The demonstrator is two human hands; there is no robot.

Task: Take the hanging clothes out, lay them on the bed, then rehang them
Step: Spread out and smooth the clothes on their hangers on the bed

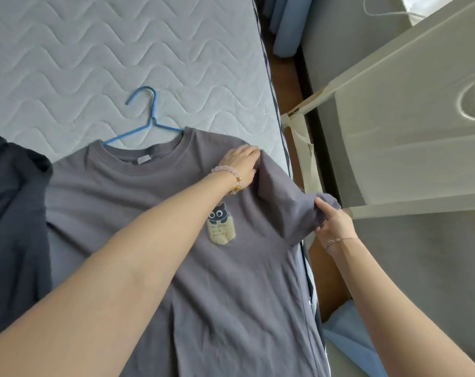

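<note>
Head view: a grey short-sleeved cotton T-shirt [154,221] lies front-up on the pale quilted mattress of the bed [116,50], its collar away from the person. On its chest is a cream pocket-shaped print with a dark cartoon cat peeking out [220,224]; there are a few lines of lettering on the cream part, upside down from here and too blurred to read. A small white neck label [144,160] inside the collar shows no legible text. A thin blue wire hanger [149,112] sits in the neck opening, its hook lying on the mattress.

The left hand [240,164], with a pale bead bracelet [226,175] at the wrist, rests on the shirt's shoulder near the bed's edge, fingers close together and fairly straight. Its thumb seems tucked against a fold, and I cannot tell whether it pinches the cloth. The right hand [334,223] grips the end of that sleeve, fingers curled round the bunched hem, holding it out past the mattress edge.

A dark navy garment [13,202] lies beside the T-shirt, touching its far side. A cream plastic cabinet [399,137] stands next to the bed.
</note>
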